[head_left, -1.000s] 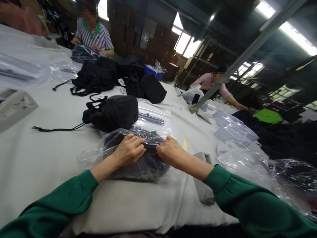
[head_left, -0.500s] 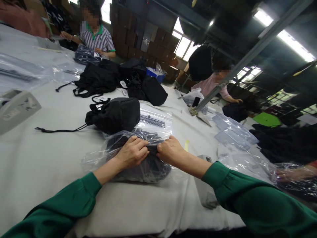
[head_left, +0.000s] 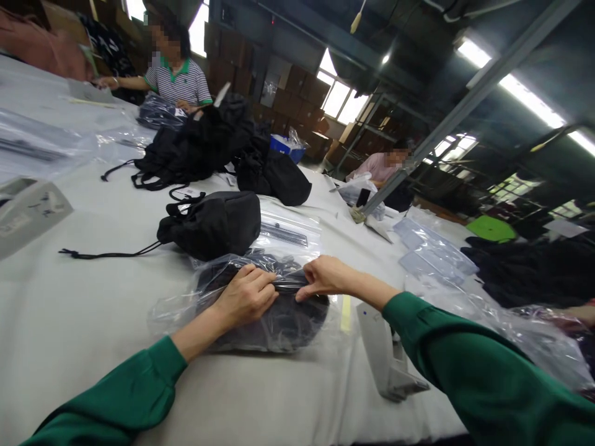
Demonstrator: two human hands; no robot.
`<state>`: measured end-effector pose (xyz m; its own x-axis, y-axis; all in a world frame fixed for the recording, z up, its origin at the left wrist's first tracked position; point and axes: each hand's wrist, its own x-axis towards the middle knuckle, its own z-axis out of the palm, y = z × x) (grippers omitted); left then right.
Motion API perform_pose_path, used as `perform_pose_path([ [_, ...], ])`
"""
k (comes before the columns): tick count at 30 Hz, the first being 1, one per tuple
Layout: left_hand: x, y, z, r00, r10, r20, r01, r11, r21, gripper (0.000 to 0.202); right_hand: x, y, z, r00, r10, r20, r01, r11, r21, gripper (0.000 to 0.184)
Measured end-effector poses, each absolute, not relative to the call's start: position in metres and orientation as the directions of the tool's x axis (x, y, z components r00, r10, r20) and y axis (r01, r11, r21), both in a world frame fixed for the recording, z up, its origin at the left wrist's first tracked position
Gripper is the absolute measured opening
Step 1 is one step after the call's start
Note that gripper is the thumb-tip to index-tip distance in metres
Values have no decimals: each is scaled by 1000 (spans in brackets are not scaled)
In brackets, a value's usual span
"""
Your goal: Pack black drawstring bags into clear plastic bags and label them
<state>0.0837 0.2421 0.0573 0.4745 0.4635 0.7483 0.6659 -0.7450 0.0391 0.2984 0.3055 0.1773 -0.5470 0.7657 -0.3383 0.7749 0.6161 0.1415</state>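
A clear plastic bag [head_left: 181, 306] with a dark folded item inside lies on the white table [head_left: 83, 310] in front of me. My left hand [head_left: 244, 297] is closed on the bag's upper edge, fingers curled over it. My right hand [head_left: 325, 275] pinches the same edge a little to the right, its fingertips close to those of the left. Both sleeves are green.
A black drawstring bag [head_left: 211, 223] with a trailing cord sits just beyond. More black bags [head_left: 195, 145] are piled farther back. A grey tape dispenser [head_left: 385, 356] lies at my right. Clear zip bags [head_left: 432, 251] lie at right. Two other people work at the far side.
My right hand has slid slightly right along the bag's edge and turned from a fist to a pinch. The view shifted; a person at the back lifted a black bag.
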Motion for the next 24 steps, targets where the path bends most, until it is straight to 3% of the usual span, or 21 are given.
perform_pose_path([
  [3, 84, 242, 56, 471, 474, 744, 671, -740, 47, 15, 323, 317, 173, -511, 805, -302, 855, 512, -81, 48],
  [6, 87, 244, 54, 468, 483, 740, 678, -733, 49, 14, 330, 302, 165, -516, 854, -61, 855, 510, -99, 44],
  [9, 90, 246, 57, 483, 490, 725, 686, -727, 34, 15, 317, 274, 148, -686, 706, 177, 700, 706, -103, 44],
  [12, 82, 243, 68, 562, 511, 650, 675, -738, -3, 19, 303, 257, 128, -767, 621, 162, 624, 781, -37, 58],
  [16, 40, 235, 87, 552, 625, 552, 762, -647, -29, 26, 303, 262, 112, -743, 647, 170, 652, 757, -35, 52],
  [19, 8, 231, 91, 507, 713, 485, 780, -619, 94, 8, 306, 270, 110, -761, 619, 194, 619, 782, -67, 51],
  [22, -5, 231, 86, 490, 763, 422, 707, -631, 319, 15, 303, 273, 112, -767, 600, 228, 591, 799, -111, 51],
  [24, -4, 230, 82, 458, 789, 410, 682, -608, 407, 18, 309, 270, 116, -760, 593, 265, 570, 805, -168, 50],
])
